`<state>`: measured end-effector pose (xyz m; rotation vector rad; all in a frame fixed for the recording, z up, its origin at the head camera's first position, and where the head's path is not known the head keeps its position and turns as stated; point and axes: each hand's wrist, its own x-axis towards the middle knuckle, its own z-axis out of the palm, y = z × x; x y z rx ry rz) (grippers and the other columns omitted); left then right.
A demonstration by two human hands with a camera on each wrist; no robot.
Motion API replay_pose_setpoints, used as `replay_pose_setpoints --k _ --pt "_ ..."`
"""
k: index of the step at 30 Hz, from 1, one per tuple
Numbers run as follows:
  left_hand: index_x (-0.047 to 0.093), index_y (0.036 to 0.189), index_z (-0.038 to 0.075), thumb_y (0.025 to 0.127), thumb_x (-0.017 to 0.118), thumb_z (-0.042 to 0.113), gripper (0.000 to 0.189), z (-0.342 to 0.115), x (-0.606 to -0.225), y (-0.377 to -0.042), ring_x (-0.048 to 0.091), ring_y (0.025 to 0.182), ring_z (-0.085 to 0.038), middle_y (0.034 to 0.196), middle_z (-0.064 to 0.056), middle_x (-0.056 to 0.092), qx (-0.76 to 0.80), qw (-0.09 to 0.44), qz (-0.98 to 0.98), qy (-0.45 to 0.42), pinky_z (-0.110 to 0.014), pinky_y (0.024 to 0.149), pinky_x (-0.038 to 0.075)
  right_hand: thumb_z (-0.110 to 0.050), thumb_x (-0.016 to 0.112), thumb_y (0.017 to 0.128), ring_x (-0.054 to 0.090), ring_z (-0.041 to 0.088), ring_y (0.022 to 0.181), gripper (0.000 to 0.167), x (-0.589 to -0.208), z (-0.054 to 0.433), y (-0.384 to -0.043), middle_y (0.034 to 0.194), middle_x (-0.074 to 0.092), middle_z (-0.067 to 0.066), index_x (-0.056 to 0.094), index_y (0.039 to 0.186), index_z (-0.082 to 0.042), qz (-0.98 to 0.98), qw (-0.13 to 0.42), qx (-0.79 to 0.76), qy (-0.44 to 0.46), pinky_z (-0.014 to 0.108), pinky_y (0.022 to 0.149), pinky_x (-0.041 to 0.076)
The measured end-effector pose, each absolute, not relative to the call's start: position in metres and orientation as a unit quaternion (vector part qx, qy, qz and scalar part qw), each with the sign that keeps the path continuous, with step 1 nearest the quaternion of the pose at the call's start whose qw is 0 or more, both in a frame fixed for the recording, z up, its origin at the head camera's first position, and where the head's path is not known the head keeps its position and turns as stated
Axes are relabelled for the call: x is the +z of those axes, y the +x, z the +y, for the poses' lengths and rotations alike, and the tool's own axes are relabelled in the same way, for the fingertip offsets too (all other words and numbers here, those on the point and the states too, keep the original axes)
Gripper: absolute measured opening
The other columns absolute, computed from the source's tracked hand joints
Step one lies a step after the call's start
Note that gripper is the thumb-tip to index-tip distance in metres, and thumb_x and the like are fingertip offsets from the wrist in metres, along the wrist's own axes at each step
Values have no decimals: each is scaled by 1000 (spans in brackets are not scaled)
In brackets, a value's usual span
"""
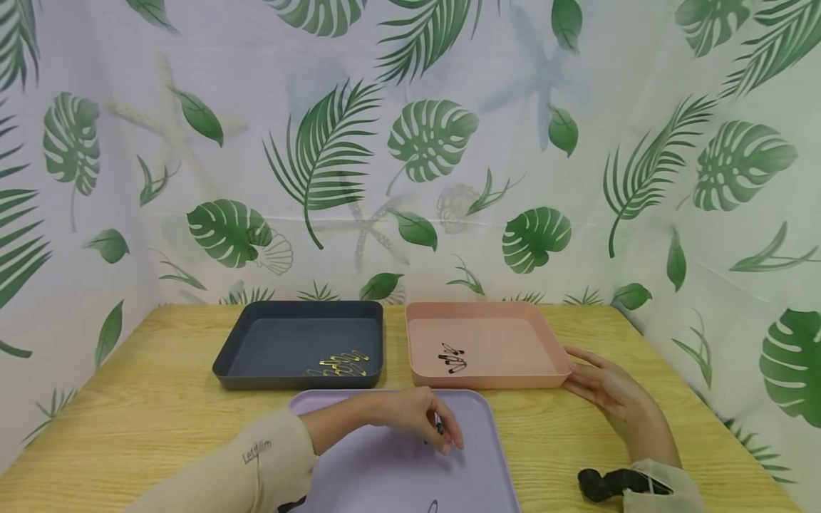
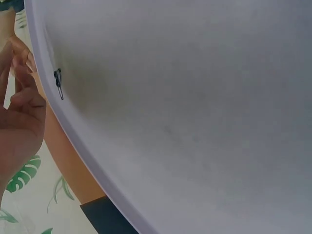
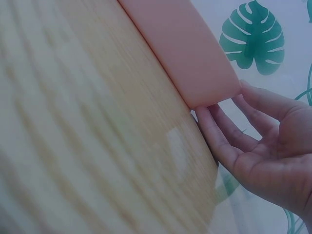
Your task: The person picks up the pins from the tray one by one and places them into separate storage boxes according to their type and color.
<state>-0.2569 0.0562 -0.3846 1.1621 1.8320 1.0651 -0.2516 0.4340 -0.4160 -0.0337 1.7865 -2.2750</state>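
Note:
My left hand (image 1: 420, 420) is over the lilac tray (image 1: 398, 470), its thumb and fingers pinching a small dark safety pin (image 1: 439, 425) that the fingers partly hide. Another safety pin (image 1: 432, 506) lies in that tray near the bottom of the head view; the left wrist view also shows a dark safety pin (image 2: 58, 84) by the tray's rim. My right hand (image 1: 606, 388) holds the near right corner of the pink tray (image 1: 487, 381), with fingertips (image 3: 204, 114) at its lower edge and another at the rim. Several dark safety pins (image 1: 452, 358) lie inside the pink tray.
Left of the pink tray stands a dark grey tray (image 1: 295, 382) with several yellow safety pins (image 1: 343, 365) in its near right corner. All three trays are on a wooden table (image 1: 128, 399). A leaf-print cloth (image 1: 398, 214) hangs behind and at both sides.

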Motion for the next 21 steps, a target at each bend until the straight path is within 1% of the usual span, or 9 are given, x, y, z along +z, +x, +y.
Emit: replay_pose_setpoints --k 4,6,9,11,13,14,18,21 --pt "70 94 -1 79 69 -1 15 56 -389 -250 52 71 -1 80 -1 67 367 379 696 488 -14 62 41 -2 46 96 58 21 102 38 -415 434 -251 111 60 4 45 132 -13 616 122 -778 -8 36 90 43" --pt "70 94 -2 79 70 -1 16 56 -391 -247 52 69 1 77 3 65 345 394 691 498 -13 60 41 -2 46 96 58 21 102 41 -415 434 -251 111 60 4 42 136 -11 616 121 -778 -3 36 90 43" --pt "70 95 -3 78 70 -3 17 56 -393 -244 52 68 2 75 8 62 318 426 682 503 -11 60 40 -2 47 95 58 21 103 45 -415 434 -251 111 60 4 37 139 -8 618 121 -777 -2 37 90 42" --pt "70 96 -3 77 70 -4 18 56 -395 -244 51 68 2 73 9 60 303 440 678 505 -11 60 40 -2 47 95 58 21 103 48 -415 434 -251 111 60 4 33 141 -6 619 121 -776 -2 36 90 42" --pt "69 96 -4 76 70 -5 20 56 -395 -243 51 70 3 73 9 59 289 450 672 512 -11 62 40 -2 47 95 58 21 103 49 -415 434 -251 111 61 4 32 141 -6 619 122 -776 -4 36 90 42" --pt "69 97 -4 76 70 -6 21 56 -395 -243 51 70 3 72 9 58 284 452 670 517 -11 62 40 -3 48 95 58 21 103 50 -415 434 -251 111 61 4 30 142 -5 620 121 -775 -5 36 90 42" --pt "68 97 -7 75 70 -8 23 57 -395 -242 49 71 2 73 7 56 269 457 653 541 -11 62 39 -3 48 95 57 21 103 48 -416 434 -251 112 60 5 33 141 -6 621 120 -774 -6 37 91 42" --pt "69 96 -7 75 71 -7 22 58 -395 -240 47 72 3 74 7 53 257 443 645 567 -11 63 39 -3 48 95 57 21 103 47 -416 434 -251 112 60 5 34 140 -6 622 119 -774 -4 37 91 41"
